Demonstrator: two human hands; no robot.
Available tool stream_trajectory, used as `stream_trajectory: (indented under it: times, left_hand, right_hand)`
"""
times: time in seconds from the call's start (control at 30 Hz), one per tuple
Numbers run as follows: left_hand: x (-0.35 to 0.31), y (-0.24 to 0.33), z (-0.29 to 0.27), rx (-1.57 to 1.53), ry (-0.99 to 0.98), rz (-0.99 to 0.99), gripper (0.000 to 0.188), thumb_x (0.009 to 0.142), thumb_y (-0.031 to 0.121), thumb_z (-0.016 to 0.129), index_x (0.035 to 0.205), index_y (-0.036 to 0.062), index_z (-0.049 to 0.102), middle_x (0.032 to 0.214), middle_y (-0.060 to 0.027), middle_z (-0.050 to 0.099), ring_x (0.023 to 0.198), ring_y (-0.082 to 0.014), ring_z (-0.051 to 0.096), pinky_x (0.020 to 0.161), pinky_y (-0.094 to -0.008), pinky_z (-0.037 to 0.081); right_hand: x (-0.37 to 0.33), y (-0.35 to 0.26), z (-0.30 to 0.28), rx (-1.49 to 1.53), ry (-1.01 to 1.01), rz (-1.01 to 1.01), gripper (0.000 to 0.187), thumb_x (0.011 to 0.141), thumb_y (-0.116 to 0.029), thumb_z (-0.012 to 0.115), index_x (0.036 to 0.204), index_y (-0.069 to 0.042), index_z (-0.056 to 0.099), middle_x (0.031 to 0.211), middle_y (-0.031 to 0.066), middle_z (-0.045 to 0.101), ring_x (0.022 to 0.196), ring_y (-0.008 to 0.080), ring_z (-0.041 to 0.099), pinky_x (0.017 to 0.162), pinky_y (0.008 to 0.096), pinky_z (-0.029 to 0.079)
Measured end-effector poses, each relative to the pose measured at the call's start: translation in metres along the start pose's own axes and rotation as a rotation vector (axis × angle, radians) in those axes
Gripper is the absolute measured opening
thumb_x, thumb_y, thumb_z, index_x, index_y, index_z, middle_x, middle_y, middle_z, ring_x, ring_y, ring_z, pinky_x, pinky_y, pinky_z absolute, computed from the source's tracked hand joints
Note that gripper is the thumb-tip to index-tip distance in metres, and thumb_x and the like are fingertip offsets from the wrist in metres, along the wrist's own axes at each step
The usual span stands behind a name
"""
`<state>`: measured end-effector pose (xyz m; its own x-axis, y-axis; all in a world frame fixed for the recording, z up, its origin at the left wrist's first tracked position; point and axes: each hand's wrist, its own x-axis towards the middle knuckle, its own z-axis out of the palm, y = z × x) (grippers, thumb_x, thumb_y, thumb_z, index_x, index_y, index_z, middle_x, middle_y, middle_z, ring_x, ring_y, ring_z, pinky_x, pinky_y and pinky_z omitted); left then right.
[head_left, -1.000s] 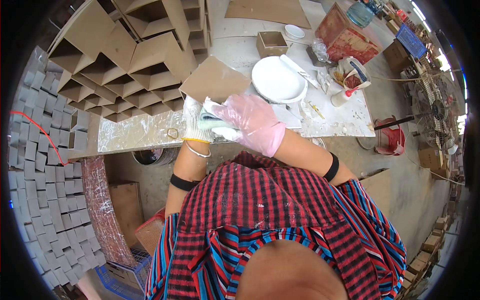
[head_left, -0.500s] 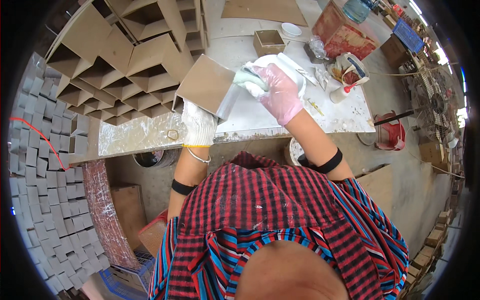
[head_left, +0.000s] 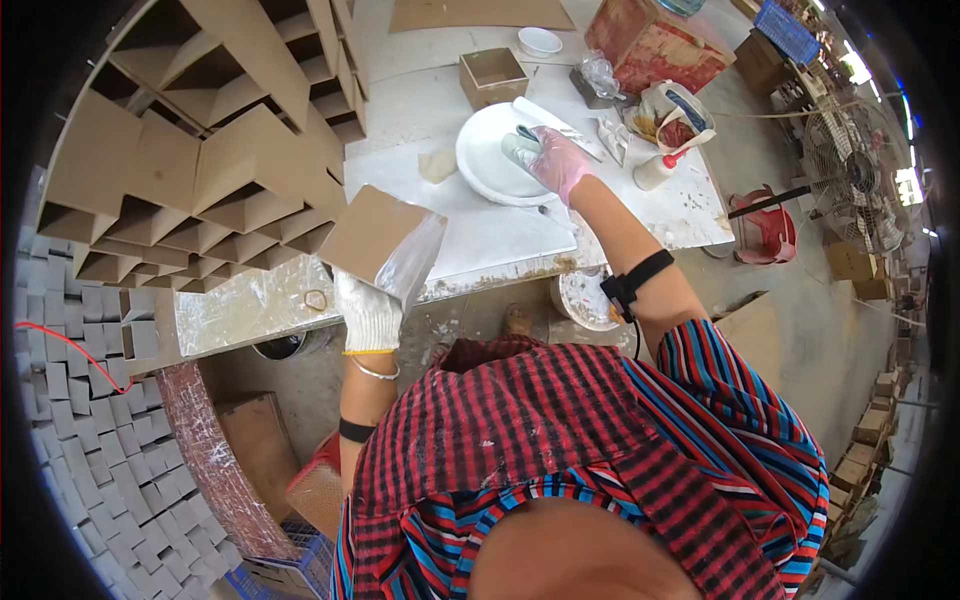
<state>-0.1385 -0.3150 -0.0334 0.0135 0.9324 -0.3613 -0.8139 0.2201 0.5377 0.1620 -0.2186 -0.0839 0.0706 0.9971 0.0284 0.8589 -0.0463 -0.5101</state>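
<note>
My left hand (head_left: pixel 366 312), in a white knitted glove with a yellow cuff, holds up a brown cardboard box (head_left: pixel 370 235) at the table's front edge. Its fingers are hidden behind or inside the box. The box's right side (head_left: pixel 415 248) is smeared with a wet white coating. My right hand (head_left: pixel 562 165) wears a thin pinkish plastic glove and grips a pale green sponge-like pad (head_left: pixel 520 149). That pad is over a round white dish (head_left: pixel 480 165), at its right part; whether it touches the surface I cannot tell.
Stacked open cardboard boxes (head_left: pixel 250 165) tower at the left. A small open box (head_left: pixel 493 78) and a white bowl (head_left: pixel 540 42) stand behind the dish. To its right are a white bottle with a red cap (head_left: pixel 655 172) and a bag (head_left: pixel 670 112). A white bucket (head_left: pixel 587 300) sits below the table edge.
My right hand has moved off the box's coated side with the pad, over to the white dish. My left hand still holds the box. The whole view has shifted somewhat.
</note>
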Motion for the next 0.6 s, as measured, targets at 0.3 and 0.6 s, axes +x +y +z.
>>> stream_trajectory:
  times: [0.3, 0.6]
  left_hand:
    - [0.009, -0.022, -0.052, 0.071, 0.083, -0.020, 0.046, 0.095, 0.039, 0.035, 0.128, 0.0084, 0.043, 0.126, -0.0114, 0.048, 0.113, -0.0320, 0.048, 0.094, -0.0462, 0.042]
    - [0.012, -0.022, -0.045, 0.156, 0.067, 0.060, 0.047, 0.095, 0.039, 0.034, 0.129, 0.0074, 0.041, 0.127, -0.0125, 0.047, 0.113, -0.0337, 0.048, 0.095, -0.0473, 0.042]
  right_hand:
    - [0.020, 0.011, 0.015, -0.318, -0.308, 0.111, 0.049, 0.082, -0.038, 0.058, 0.122, -0.010, 0.053, 0.120, 0.0117, 0.056, 0.107, 0.0291, 0.055, 0.090, 0.0377, 0.043]
    - [0.029, 0.018, 0.013, -0.230, -0.276, 0.076, 0.048, 0.083, -0.040, 0.057, 0.120, -0.009, 0.054, 0.114, 0.0147, 0.059, 0.104, 0.0301, 0.056, 0.088, 0.0362, 0.044]
